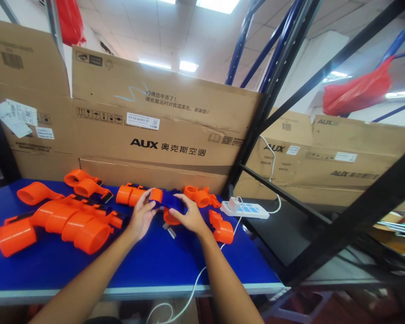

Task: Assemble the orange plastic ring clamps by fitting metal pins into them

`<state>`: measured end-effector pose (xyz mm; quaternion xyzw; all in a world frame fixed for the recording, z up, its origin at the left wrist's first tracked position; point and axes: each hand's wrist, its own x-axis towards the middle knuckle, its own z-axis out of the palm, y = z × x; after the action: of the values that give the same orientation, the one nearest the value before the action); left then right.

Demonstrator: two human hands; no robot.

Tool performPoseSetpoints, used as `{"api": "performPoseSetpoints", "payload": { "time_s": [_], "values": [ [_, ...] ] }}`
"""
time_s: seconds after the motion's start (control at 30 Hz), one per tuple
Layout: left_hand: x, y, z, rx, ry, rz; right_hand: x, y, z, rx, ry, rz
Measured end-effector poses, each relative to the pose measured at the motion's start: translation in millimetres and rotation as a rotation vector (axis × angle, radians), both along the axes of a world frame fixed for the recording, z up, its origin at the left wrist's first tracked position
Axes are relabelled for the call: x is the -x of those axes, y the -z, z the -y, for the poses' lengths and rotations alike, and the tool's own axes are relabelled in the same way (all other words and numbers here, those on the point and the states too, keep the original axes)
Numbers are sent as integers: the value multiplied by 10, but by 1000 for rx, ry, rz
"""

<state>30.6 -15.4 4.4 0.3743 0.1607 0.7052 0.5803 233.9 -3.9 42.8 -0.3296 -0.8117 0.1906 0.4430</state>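
Both my hands hold one small piece with a dark blue body and an orange end, which looks like a tape dispenser (pixel 167 200), raised just above the blue table top. My left hand (pixel 143 216) is closed on its orange end, thumb towards me. My right hand (pixel 191 215) grips the blue right end between thumb and fingers. An orange ring (pixel 171 217) shows just below; whether it joins the held piece I cannot tell. Small flat metal pieces (pixel 170 231) lie on the table under my hands.
Orange tape dispensers lie in a row at left (pixel 70 222), with others behind (pixel 87 185) and at right (pixel 222 228). A white power strip (pixel 245 209) sits at the right edge, its cable (pixel 197 279) crossing the table front. Cardboard (pixel 175 135) walls the back; a black rack post (pixel 253 144) stands right.
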Motion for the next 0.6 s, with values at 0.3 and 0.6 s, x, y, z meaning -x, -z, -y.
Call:
{"api": "performPoseSetpoints", "payload": {
  "time_s": [0.3, 0.6],
  "values": [
    [-14, 35, -69, -8, -240, -238, 48, -13, 46, -419, 192, 275],
    [19, 72, -117, 46, -317, -241, 49, 19, 25, -454, 193, 307]
  ]
}}
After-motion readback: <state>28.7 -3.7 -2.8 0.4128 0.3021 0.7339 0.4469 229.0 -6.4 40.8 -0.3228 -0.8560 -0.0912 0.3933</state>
